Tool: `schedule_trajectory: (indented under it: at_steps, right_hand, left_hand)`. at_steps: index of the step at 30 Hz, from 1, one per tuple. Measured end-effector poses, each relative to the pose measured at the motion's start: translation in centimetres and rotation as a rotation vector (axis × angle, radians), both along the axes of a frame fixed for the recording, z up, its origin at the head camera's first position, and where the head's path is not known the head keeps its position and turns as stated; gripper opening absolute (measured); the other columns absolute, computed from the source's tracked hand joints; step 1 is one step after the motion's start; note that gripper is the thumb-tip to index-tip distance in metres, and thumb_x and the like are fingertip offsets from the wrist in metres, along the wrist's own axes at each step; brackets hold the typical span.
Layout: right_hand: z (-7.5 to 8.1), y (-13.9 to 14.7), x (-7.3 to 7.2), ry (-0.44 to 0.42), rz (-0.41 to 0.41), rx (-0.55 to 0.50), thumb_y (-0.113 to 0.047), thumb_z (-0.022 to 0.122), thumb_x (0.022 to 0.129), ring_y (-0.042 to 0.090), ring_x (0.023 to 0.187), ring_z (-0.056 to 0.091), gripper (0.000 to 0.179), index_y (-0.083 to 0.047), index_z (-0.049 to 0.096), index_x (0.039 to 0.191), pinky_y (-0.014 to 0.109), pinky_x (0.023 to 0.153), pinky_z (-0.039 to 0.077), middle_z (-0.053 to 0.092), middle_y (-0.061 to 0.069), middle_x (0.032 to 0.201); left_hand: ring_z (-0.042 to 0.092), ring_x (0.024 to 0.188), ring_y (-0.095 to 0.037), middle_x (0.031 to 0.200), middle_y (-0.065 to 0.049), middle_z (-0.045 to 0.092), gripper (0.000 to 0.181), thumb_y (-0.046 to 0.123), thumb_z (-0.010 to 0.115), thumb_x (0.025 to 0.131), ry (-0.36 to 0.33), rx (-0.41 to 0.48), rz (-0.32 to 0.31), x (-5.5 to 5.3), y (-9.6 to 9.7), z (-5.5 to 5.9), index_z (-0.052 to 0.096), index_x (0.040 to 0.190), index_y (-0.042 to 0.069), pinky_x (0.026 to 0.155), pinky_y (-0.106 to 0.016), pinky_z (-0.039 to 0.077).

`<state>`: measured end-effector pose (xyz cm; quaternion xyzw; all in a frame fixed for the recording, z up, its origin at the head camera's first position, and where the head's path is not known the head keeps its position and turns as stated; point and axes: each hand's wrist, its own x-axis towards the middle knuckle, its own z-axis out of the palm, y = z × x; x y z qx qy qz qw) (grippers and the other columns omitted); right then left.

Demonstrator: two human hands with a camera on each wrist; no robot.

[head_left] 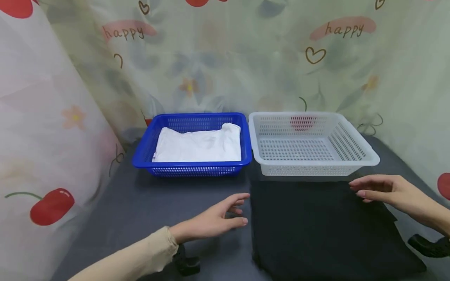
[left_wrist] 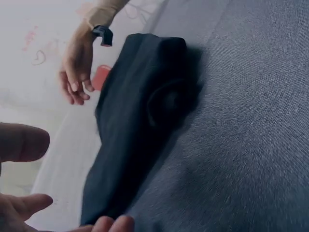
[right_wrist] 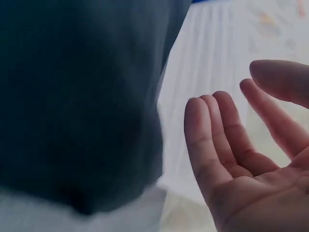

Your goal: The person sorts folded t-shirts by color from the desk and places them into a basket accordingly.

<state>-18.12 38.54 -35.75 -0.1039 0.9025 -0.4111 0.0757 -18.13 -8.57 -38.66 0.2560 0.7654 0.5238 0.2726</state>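
Pale curtains printed with cherries, flowers, hearts and the word "happy" hang behind and beside a dark grey table. At the left, towards the back, stands a blue basket, with a folded white cloth lying in it. Nearer the front, a cream sleeve leads to the left hand, a black device at its wrist. This hand's grip is released, fingers and thumb parted, just beside the left edge of a black cloth. That cloth lies on the table in front of a white basket, which stands just beside the blue one. Farthest right, the right hand hovers by the cloth's far right corner, its grip likewise released, fingers loosely bent and holding nothing.
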Motion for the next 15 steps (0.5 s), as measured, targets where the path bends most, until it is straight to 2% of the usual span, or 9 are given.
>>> schedule_trajectory:
  at_steps: [6,11,13,15]
  right_hand:
    - [-1.5,3.4,0.2,-0.055,-0.063,-0.003,-0.022,0.063,0.099,0.019,0.096,0.068,0.047,0.007,0.053,0.135,0.03,0.077,0.056,0.063,0.02,0.123]
    - [-2.8,5.6,0.2,-0.081,-0.093,-0.002,-0.022,0.062,0.099,0.015,0.096,0.067,0.049,0.006,0.05,0.137,0.028,0.075,0.055,0.064,0.01,0.122]
    - [-3.1,6.3,0.1,-0.088,-0.102,0.015,-0.025,0.062,0.099,0.011,0.097,0.066,0.051,0.005,0.05,0.139,0.027,0.075,0.054,0.063,0.011,0.125]
    - [-3.3,6.6,-0.1,-0.118,-0.106,0.035,-0.029,0.062,0.099,0.009,0.099,0.065,0.055,0.002,0.048,0.141,0.03,0.077,0.054,0.058,0.017,0.131]
  left_hand:
    - [0.047,0.129,-0.024,0.151,-0.01,0.039,0.061,0.028,0.061,0.099,-0.022,-0.006,0.03,-0.3,1.0,-1.3,0.033,0.154,0.024,0.096,-0.044,0.046]
    - [0.045,0.131,-0.026,0.151,-0.008,0.039,0.061,0.028,0.062,0.099,-0.03,0.004,0.055,-0.2,1.9,-1.6,0.034,0.153,0.025,0.098,-0.046,0.044]
    - [0.044,0.132,-0.027,0.151,-0.009,0.039,0.06,0.028,0.061,0.099,-0.03,0.027,0.076,-0.4,2.3,-1.8,0.035,0.153,0.024,0.099,-0.046,0.044]
    - [0.043,0.133,-0.029,0.152,-0.012,0.037,0.059,0.027,0.06,0.1,-0.049,0.072,0.1,-0.7,2.6,-2.1,0.035,0.153,0.021,0.099,-0.046,0.045]
